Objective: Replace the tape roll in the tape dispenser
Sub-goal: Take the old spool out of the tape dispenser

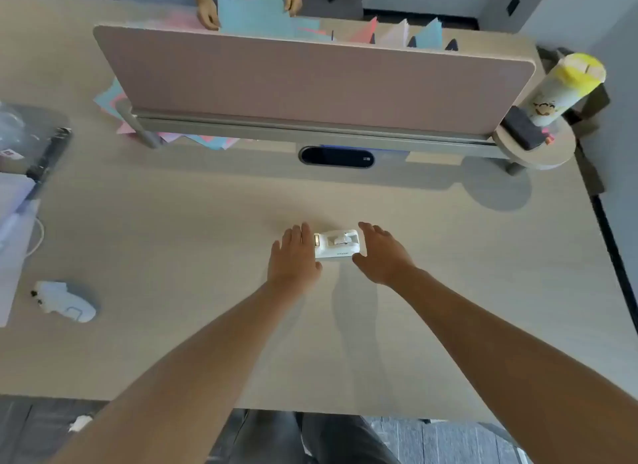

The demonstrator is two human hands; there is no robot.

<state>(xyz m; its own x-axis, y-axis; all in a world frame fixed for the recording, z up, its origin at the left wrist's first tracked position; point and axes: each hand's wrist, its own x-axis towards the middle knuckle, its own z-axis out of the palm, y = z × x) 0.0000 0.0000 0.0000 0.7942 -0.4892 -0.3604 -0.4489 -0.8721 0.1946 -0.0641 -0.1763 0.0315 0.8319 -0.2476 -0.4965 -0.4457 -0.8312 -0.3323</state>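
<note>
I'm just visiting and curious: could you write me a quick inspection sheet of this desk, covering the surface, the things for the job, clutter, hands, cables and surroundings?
Surface: pale wooden desk, mostly bare in the middle.
Job's things: white tape dispenser flat on the desk; no spare roll seen.
Clutter: white handheld controller at left; plastic-wrapped items far left; coloured paper under the divider.
Hands: left hand and right hand open, flanking the dispenser, not gripping it.
Cables: white cord at left edge.
Surroundings: pink divider panel; lidded cup on a round side shelf; another person's hands handling paper beyond.

Pale desk, pink divider
</note>
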